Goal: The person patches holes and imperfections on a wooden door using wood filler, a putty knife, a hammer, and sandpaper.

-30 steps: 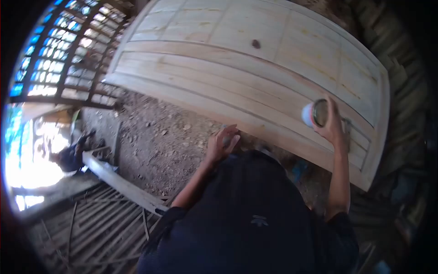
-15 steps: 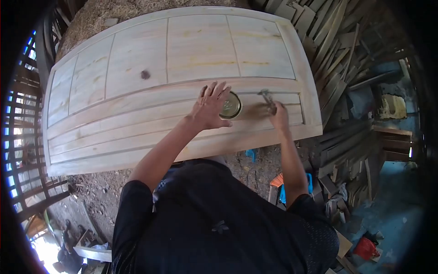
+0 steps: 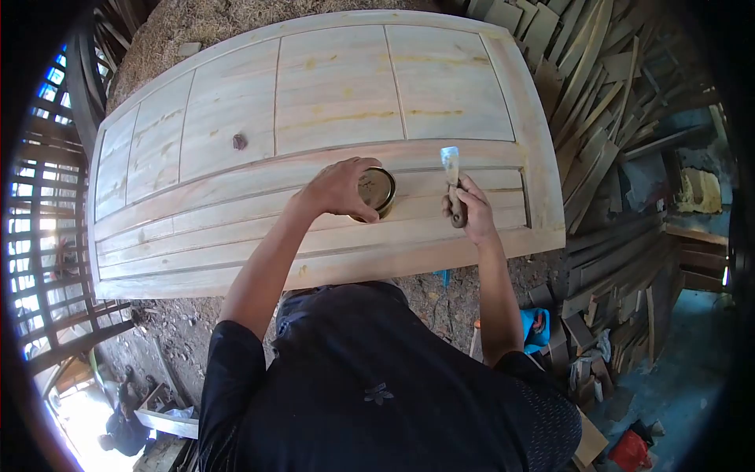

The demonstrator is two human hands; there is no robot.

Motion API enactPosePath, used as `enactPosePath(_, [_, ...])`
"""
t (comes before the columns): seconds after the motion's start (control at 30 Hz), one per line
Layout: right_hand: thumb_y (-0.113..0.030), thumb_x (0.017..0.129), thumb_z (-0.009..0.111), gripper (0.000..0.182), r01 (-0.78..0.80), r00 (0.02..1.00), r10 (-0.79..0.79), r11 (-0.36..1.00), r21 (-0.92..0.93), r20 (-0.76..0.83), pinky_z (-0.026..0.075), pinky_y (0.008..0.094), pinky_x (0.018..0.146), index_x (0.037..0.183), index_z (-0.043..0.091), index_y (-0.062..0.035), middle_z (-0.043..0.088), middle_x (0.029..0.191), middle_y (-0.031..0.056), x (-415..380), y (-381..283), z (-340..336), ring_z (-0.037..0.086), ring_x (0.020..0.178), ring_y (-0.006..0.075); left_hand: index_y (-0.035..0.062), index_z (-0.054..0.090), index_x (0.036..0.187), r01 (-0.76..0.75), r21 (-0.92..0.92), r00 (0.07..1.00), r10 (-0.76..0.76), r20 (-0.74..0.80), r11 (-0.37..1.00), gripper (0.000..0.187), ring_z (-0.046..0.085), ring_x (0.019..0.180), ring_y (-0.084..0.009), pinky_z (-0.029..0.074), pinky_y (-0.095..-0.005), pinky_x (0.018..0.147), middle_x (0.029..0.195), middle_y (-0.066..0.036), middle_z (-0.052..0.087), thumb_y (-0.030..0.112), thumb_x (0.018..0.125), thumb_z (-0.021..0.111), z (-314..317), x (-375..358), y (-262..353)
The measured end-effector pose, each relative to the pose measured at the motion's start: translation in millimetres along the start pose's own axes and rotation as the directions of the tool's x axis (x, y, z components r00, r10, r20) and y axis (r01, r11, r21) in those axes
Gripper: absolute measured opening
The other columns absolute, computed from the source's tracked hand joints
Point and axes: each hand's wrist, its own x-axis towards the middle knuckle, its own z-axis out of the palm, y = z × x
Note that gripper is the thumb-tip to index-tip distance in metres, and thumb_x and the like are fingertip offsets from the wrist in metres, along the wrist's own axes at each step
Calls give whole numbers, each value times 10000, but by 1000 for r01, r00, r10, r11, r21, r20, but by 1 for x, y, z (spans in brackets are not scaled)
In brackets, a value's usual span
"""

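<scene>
A pale wooden door panel (image 3: pixel 334 90) lies flat in front of me. On its lower slatted part stands a round tin can (image 3: pixel 377 193) with a lidded or shiny top. My left hand (image 3: pixel 336 189) curls around the can's left side, thumb toward me and fingers at the far edge. To the right, my right hand (image 3: pixel 476 212) is closed around the handle of a putty knife (image 3: pixel 451 164), its blade raised and pointing away from me, above the panel.
A small dark lump (image 3: pixel 239 141) sits on the door's middle panel. Stacked wooden offcuts (image 3: pixel 586 102) crowd the right side. Below the near edge, a blue object (image 3: pixel 536 330) lies on the dirt floor. At the lower left is another person (image 3: pixel 126 429).
My left hand has gone from spread over the can to curled around it, and the can now appears farther left. My right hand has turned the putty knife upright.
</scene>
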Motion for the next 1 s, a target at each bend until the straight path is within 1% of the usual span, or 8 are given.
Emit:
enactPosePath(0.13, [-204,1054,503,354,-76,997,72,990,119,42,505,299,660,1333,569,4,638,912,56,0,-31,30,595,735,136,56,446,1495,6,-353,992,-51,-118,936,1044,553,1315,-338,456,-444,1103,1436,-164,555,376,629,934,7,-17,-22])
enactPosePath(0.2, [-231,1054,536,338,-106,993,102,992,67,66,503,300,663,1267,595,24,641,921,44,4,-43,44,591,735,129,53,430,1506,-90,-701,926,-199,-320,707,1004,552,1300,-277,473,-428,1071,1397,-123,568,351,690,933,22,-35,-44])
enactPosePath(0.27, [-187,994,624,279,-11,993,78,802,-597,88,522,344,674,1210,675,-18,683,926,48,14,-57,61,619,718,187,45,420,1504,-150,-824,888,-292,-355,546,897,561,1233,-201,503,-374,1005,1345,-85,568,327,788,881,24,-66,-50])
enactPosePath(0.3, [-187,994,624,279,-25,989,105,801,-599,99,522,344,674,1210,675,-18,683,926,48,16,-68,75,619,718,187,43,421,1500,-140,-873,879,-347,-327,468,852,563,1215,-184,510,-361,987,1332,-79,568,319,822,857,26,-82,-59])
enactPosePath(0.37, [-151,940,677,178,429,903,-37,44,-902,428,543,394,709,1089,756,-93,699,910,61,23,-84,105,654,768,262,42,422,1495,-124,-903,811,-483,-331,411,815,566,1203,-177,510,-353,981,1331,-76,568,319,849,835,39,-109,-79])
enactPosePath(0.47, [-150,891,697,107,519,854,76,-211,-828,515,550,431,749,960,779,-144,688,901,84,35,-78,134,668,859,308,47,430,1484,-121,-931,683,-652,-329,344,754,574,1186,-164,507,-336,977,1323,-69,575,320,889,804,55,-145,-94])
enactPosePath(0.77, [-96,857,658,91,585,811,314,-480,-654,494,560,450,782,817,737,-72,702,891,101,55,-65,164,697,945,314,-13,347,1540,-249,-900,555,-709,-435,357,913,555,1250,-231,492,-362,1023,1379,-153,541,335,855,840,80,-213,-103])
enactPosePath(1.0, [-140,854,656,128,587,809,353,-451,-672,470,548,493,737,816,728,-42,720,817,154,57,-69,166,700,811,374,40,341,1559,-203,-890,553,-702,-448,408,841,520,1342,-232,458,-415,1093,1485,-130,510,365,919,778,87,-227,-106])
